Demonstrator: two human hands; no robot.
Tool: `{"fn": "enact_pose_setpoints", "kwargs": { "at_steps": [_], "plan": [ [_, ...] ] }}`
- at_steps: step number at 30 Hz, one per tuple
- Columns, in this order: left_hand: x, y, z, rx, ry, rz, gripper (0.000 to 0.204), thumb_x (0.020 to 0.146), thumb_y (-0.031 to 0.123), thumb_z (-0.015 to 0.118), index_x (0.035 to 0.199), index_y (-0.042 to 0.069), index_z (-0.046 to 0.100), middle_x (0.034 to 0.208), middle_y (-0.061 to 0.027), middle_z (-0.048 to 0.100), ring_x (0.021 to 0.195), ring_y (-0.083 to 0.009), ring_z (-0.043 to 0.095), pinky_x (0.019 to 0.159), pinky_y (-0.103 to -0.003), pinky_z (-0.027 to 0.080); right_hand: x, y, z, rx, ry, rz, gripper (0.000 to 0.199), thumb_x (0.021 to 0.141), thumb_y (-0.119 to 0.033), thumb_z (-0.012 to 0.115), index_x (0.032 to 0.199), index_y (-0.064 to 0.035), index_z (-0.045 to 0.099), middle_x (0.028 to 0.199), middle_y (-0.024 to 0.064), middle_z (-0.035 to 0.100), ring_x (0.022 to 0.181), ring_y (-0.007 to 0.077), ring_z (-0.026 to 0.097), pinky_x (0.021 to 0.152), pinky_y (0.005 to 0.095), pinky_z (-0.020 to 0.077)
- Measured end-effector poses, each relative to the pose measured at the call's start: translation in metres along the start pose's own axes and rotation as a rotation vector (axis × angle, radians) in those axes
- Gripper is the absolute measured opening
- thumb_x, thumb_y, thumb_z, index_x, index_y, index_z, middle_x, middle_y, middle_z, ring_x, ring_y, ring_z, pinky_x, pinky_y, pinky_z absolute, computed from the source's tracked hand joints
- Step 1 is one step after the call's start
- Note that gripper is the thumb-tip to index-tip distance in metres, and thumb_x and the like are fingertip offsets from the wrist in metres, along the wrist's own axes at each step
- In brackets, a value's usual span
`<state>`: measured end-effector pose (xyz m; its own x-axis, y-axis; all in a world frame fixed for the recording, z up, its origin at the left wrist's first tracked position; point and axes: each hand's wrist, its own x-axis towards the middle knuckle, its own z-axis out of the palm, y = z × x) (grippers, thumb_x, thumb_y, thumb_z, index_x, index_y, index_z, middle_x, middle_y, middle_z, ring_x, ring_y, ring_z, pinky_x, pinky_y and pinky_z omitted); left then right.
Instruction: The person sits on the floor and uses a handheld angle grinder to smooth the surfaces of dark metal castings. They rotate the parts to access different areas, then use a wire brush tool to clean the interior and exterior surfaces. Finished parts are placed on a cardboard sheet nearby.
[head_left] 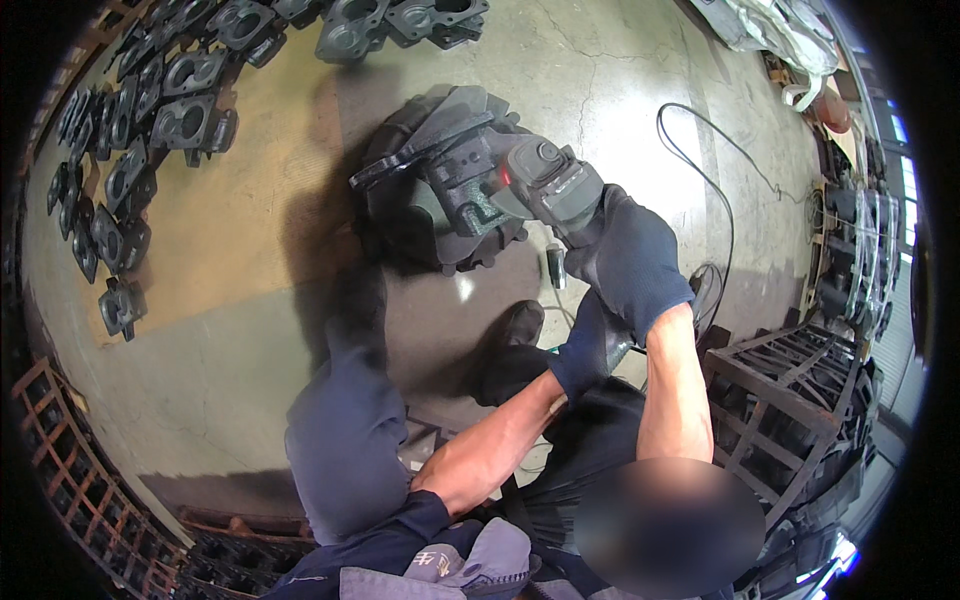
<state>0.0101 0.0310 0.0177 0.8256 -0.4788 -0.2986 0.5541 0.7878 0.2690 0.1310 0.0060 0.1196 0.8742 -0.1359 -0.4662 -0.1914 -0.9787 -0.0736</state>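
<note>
My right hand (635, 255), in a dark knit glove, is closed around the body of a dark angle grinder (555, 185). Lower down, my left hand (588, 345), gloved alike, is closed at the rear end of the tool; its fingers are partly hidden. The grinder's disc side meets a dark cast metal part (460, 180), where a small red spot shows. That casting sits tilted on a bulky dark base (395, 225) on the floor. Whether the disc touches the metal I cannot tell. A small dark cylinder (556, 268) stands beside my right hand.
Rows of similar dark castings (185, 122) lie at the far left. A black cable (725, 170) loops over the floor (620, 70) at right. Metal crates (775, 400) stand at right, and a rusty rack (75, 470) at lower left. My shoe (524, 322) is near the base.
</note>
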Motion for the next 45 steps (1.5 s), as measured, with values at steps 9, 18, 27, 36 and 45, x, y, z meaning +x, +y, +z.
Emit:
{"fn": "enact_pose_setpoints", "kwargs": {
  "at_steps": [9, 18, 27, 36, 45],
  "plan": [
    [0.011, -0.017, -0.013, 0.184, -0.062, 0.08, 0.045, 0.096, 0.004, 0.059, 0.138, -0.002, 0.044, 0.134, -0.0107, 0.053, 0.128, -0.0195, 0.049, 0.109, -0.033, 0.039, 0.001, 0.01, 0.005, -0.001, -0.002, 0.08, 0.051, 0.072, -0.028, 0.078, 0.113, -0.0019, 0.063, 0.097, 0.0227, 0.072, 0.094, 0.0393, 0.07, 0.085, 0.0436, 0.0551],
    [0.007, -0.011, -0.013, 0.203, -0.124, 0.034, 0.051, 0.097, 0.004, 0.058, 0.143, 0.001, 0.037, 0.141, -0.0097, 0.048, 0.13, -0.0193, 0.048, 0.111, -0.034, 0.039, -0.001, 0.015, 0.013, 0.063, 0.018, 0.007, 0.06, 0.065, -0.026, 0.08, 0.114, 0.0024, 0.06, 0.096, 0.0258, 0.071, 0.092, 0.0437, 0.068, 0.083, 0.0451, 0.0552],
    [0.009, -0.047, -0.018, 0.016, -0.2, 0.014, 0.053, 0.098, 0.003, 0.058, 0.146, -0.001, 0.035, 0.144, -0.0101, 0.047, 0.131, -0.0171, 0.046, 0.112, -0.033, 0.038, -0.015, 0.036, 0.012, 0.121, 0.043, 0.122, 0.054, 0.068, -0.026, 0.081, 0.111, -0.0004, 0.062, 0.096, 0.0237, 0.072, 0.094, 0.0411, 0.07, 0.083, 0.0444, 0.0553],
    [0.022, -0.028, -0.034, 0.688, -0.194, 0.023, 0.06, 0.098, 0.004, 0.059, 0.15, -0.001, 0.031, 0.149, -0.0128, 0.042, 0.135, -0.0195, 0.044, 0.113, -0.034, 0.037, -0.002, 0.018, 0.012, 0.035, 0.028, 0.074, 0.05, 0.071, -0.028, 0.079, 0.109, 0.0001, 0.061, 0.095, 0.0253, 0.071, 0.093, 0.0417, 0.07, 0.083, 0.0445, 0.0553],
    [0.013, -0.04, -0.012, 0.538, -0.203, -0.022, 0.069, 0.093, 0.011, 0.069, 0.149, -0.001, 0.031, 0.143, -0.0116, 0.048, 0.131, -0.0198, 0.047, 0.111, -0.034, 0.039, -0.019, 0.063, 0.022, 0.285, 0.183, 0.166, 0.043, 0.067, -0.02, 0.073, 0.101, 0.0036, 0.061, 0.085, 0.0221, 0.069, 0.08, 0.0384, 0.068, 0.077, 0.0417, 0.0541]
  ]
}}
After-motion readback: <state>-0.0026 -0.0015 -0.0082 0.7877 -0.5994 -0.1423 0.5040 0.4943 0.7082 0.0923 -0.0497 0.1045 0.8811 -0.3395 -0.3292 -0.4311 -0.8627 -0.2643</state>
